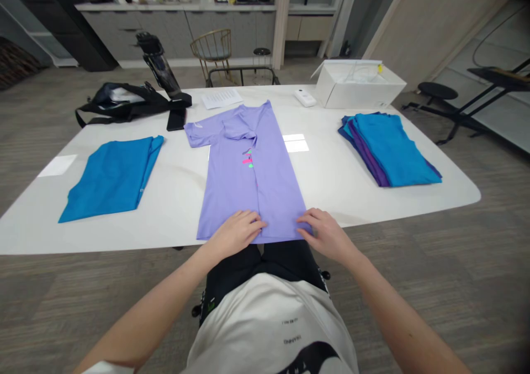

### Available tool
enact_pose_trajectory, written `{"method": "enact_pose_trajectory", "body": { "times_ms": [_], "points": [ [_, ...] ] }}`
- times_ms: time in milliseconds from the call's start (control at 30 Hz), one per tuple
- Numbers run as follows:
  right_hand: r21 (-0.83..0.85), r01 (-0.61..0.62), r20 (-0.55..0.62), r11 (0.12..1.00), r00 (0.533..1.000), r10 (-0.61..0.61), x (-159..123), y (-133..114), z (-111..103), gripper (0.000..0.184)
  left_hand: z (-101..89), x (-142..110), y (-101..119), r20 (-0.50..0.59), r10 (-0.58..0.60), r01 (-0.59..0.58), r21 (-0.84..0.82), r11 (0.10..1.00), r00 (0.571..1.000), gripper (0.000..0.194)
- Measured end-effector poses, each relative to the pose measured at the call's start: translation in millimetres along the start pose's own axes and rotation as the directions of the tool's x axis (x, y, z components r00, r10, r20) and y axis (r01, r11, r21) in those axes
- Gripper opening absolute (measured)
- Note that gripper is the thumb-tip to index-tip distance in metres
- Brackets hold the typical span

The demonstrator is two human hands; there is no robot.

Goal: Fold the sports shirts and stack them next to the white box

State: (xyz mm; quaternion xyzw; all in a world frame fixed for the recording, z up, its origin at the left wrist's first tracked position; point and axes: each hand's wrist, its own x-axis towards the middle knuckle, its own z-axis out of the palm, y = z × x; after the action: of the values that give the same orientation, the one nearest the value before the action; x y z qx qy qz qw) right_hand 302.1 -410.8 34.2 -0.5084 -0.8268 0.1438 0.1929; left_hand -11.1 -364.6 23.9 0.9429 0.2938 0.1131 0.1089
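A lavender T-shirt lies lengthwise on the white table, its sides folded in to a narrow strip, collar end away from me. My left hand rests on the hem near the middle, fingers curled onto the cloth. My right hand sits at the hem's right corner, fingertips pinching the fabric edge. Both hands are at the table's near edge.
A folded blue shirt lies at the left. A stack of folded blue and purple shirts is at the right. At the back are a white box, a paper sheet, a black bag and a dark bottle.
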Motion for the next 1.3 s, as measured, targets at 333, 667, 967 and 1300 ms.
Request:
{"method": "enact_pose_trajectory", "body": {
  "times_ms": [333,667,967,1300],
  "points": [
    [-0.169,-0.052,-0.131,0.984,0.991,0.03,-6.1,-43.4,24.1,0.041,-2.1,13.3,16.9,-0.178,-0.087,0.053,-0.189,0.981,0.98,0.023],
    [-0.166,-0.329,-0.393,0.93,0.887,0.243,-3.4,-38.6,48.2,0.041,-14.5,4.1,29.8,-0.276,-0.211,0.113,-0.332,0.936,0.938,0.022],
    [-0.192,-0.028,-0.362,0.981,0.931,-0.045,-32.0,-10.3,41.5,0.05,-5.1,-13.7,34.2,-0.197,-0.163,0.148,-0.087,0.985,0.967,0.023],
    [-0.128,0.033,-0.251,0.991,0.966,-0.065,-29.3,-10.6,17.9,0.025,-9.3,-11.6,40.2,-0.114,-0.123,0.109,-0.126,0.986,0.986,0.021]
  ]
}}
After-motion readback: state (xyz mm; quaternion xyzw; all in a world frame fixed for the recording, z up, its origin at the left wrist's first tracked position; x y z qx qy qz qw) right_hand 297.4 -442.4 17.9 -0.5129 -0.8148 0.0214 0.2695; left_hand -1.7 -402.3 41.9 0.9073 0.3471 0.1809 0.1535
